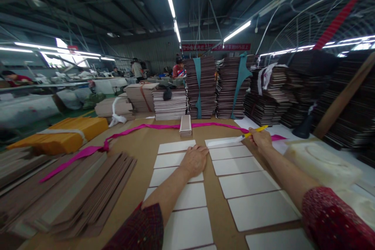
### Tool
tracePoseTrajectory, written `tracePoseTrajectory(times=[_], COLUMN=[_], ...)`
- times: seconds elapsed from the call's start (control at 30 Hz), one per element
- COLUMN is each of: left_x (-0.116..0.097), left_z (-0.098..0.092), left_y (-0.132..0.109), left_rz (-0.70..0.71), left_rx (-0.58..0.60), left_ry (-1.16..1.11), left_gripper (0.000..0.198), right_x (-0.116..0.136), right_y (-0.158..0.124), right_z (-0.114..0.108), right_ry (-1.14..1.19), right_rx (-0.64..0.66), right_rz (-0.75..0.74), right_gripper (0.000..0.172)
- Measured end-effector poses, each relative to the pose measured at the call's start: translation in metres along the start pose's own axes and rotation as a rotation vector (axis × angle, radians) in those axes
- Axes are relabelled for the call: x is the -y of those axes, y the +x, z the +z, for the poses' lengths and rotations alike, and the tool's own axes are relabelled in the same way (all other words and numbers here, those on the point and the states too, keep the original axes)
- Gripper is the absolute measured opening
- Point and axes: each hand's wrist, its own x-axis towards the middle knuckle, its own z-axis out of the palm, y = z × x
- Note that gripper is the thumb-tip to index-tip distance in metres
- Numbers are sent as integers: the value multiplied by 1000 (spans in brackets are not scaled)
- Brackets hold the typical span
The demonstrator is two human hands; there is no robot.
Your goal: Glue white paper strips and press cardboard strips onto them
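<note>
- Head view: gripping yellow-handled tool (pixel 259 129), poss. a brush, in curled right hand (pixel 261 139), w/ blurred tip over far end of right card column (pixel 238 166).
- Resting left hand (pixel 195 160) palm-down on left card column (pixel 191 195), fingers slightly bent, w/ nothing visibly held; can't tell under palm.
- Could skew close-set left cards w/ sideways drag of palm.
- Could overrun card edges onto brown board (pixel 146 142) w/ too long a stroke.
- Could snag pink strip (pixel 143 126), lying just beyond tool, w/ careless wrist swing.
- Could bump pale block (pixel 320 162), near right forearm, w/ elbow turned out.
- Farther out, beyond small stack (pixel 185 128): poss. toppling of tall panel stacks (pixel 206 86) if jolted, given height & ragged edges.
</note>
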Motion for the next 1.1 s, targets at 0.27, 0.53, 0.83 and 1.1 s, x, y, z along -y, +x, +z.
tracePoseTrajectory(times=[0.27,0.53,0.83,1.1], left_x=[0,-1,-1,-1], left_z=[0,0,0,-2], left_y=[0,-1,-2,-2], left_rz=[1,-6,-1,8], left_rx=[-11,-28,-16,-2], left_ry=[4,-8,-11,-36], left_gripper=[36,37,33,34], right_x=[6,17,8,7], right_y=[-6,-25,-29,-73], right_z=[-9,-5,-8,18], right_ry=[59,278,363,393], right_rx=[-87,-74,-58,230], right_rz=[-51,-99,-51,-19], right_gripper=[35,27,28,29])
